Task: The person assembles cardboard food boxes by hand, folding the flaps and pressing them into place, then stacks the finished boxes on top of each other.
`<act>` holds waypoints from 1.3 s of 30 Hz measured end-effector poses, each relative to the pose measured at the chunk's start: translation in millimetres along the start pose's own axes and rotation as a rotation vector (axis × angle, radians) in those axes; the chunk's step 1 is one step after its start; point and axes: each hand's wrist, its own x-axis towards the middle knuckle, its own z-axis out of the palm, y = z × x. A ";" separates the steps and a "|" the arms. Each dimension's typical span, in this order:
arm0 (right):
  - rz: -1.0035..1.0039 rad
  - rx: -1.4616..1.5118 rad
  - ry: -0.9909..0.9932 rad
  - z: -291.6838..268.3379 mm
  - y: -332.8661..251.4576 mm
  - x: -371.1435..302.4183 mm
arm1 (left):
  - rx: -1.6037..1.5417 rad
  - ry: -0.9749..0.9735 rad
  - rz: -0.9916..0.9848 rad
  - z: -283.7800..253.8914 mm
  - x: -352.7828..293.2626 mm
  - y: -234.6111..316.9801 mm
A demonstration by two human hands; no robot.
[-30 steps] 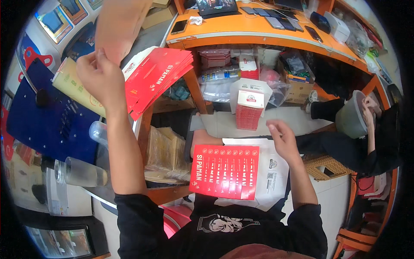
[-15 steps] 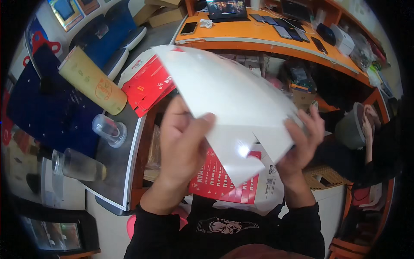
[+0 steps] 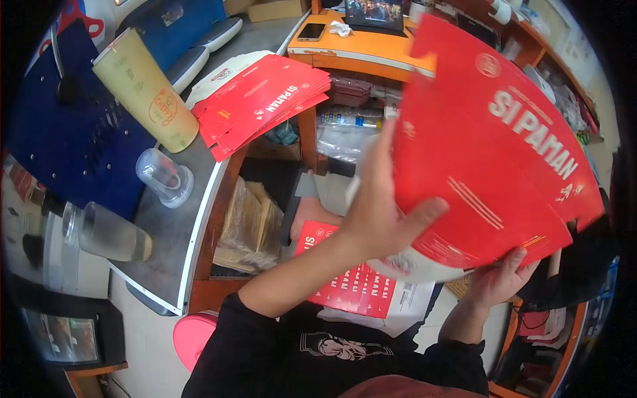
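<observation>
A flat red printed cardboard box blank (image 3: 484, 152) is held up on the right, its printed red side toward me. My left hand (image 3: 379, 222) grips its left edge, the thumb lying over the red face and the fingers partly hidden. At the lower edge, my right hand (image 3: 503, 284) pinches the card with its thumb in front. Below, on my lap, rests a smaller red printed sheet (image 3: 358, 298) on white card, partly covered by my left forearm. More red blanks (image 3: 265, 103) lie in a loose, fanned stack at the end of the grey table.
On the grey table (image 3: 166, 262) to my left are a tall yellow cup (image 3: 149, 93), a clear plastic cup (image 3: 164, 178) and a glass jar lying down (image 3: 109, 232). An orange desk (image 3: 338, 48) beyond carries a phone and a screen. A pink stool (image 3: 194, 338) stands below.
The blank has turned from its white side to its red printed side and moved right, with both hands still on it. The view has shifted, showing more of the fanned stack.
</observation>
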 end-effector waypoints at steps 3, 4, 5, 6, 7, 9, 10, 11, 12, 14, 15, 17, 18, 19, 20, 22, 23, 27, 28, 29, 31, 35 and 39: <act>0.058 0.018 0.074 -1.4 6.9 9.4 | -0.401 -0.139 -0.145 16.7 -5.0 16.4; 0.069 -0.132 0.188 1.7 9.4 13.9 | -0.563 -0.277 -0.254 17.8 -7.3 20.1; 0.075 -0.288 0.303 1.5 10.0 19.1 | -0.567 -0.271 -0.249 16.6 -9.5 25.3; 0.071 -0.405 0.246 -32.6 24.3 19.3 | -0.508 -0.388 -0.272 14.1 -11.5 30.7; 0.071 -0.402 0.237 -43.0 26.5 25.5 | -0.442 -0.501 -0.298 11.6 -12.6 34.8; 0.071 -0.534 -0.010 -59.5 25.6 34.4 | -0.422 -0.554 -0.165 16.5 -9.0 34.7; 0.043 -0.849 -0.287 -65.7 13.7 42.4 | -0.384 -0.610 -0.030 17.5 -5.3 35.7; 0.041 -0.849 -0.288 -64.7 14.5 42.0 | -0.384 -0.608 -0.029 16.2 -0.8 37.2; 0.236 -0.394 -0.154 -60.9 16.2 40.5 | -0.374 -0.655 -0.087 13.2 5.2 39.5; 0.297 0.232 -0.314 -52.9 22.6 37.7 | -0.367 -0.707 -0.140 7.2 14.8 38.8; 0.295 0.230 -0.315 -55.4 24.9 37.1 | -0.456 -0.737 -0.229 3.8 18.1 37.9; 0.451 0.172 -0.384 -62.2 30.8 36.5 | -0.533 -0.760 -0.310 0.5 21.6 36.2; 0.428 0.242 -0.357 -65.7 36.0 34.9 | -0.530 -0.731 -0.291 -0.2 21.1 31.8; 0.427 0.244 -0.360 -64.9 33.8 31.8 | -0.529 -0.702 -0.275 -0.8 21.1 27.7; 0.396 0.218 -0.332 -62.8 30.8 26.6 | -0.527 -0.700 -0.273 -1.8 22.7 24.9; 0.364 0.193 -0.302 -55.8 25.8 20.2 | -0.222 -0.556 -0.201 -4.7 26.1 21.0; 0.334 0.095 -0.259 -52.1 22.8 18.1 | -0.220 -0.557 -0.202 -2.6 25.6 18.1; 0.230 -0.146 -0.185 -31.9 15.5 7.4 | 0.260 -0.027 0.354 11.4 28.9 17.5; 0.231 -0.147 -0.186 -31.7 13.6 5.5 | 0.119 0.037 0.417 13.6 30.2 20.7; 0.191 -0.225 -0.256 -33.4 10.6 2.3 | 0.119 0.038 0.416 16.0 31.1 25.9; 0.150 -0.305 -0.328 -36.0 2.7 -3.3 | -0.186 -0.063 0.213 21.2 31.6 35.8; 0.143 -0.481 -0.549 -52.3 -4.1 -8.0 | -0.405 0.000 0.192 36.6 37.0 29.1; 0.195 -0.430 -0.207 -46.8 17.0 -2.6 | -0.399 -0.208 0.252 33.8 38.9 33.2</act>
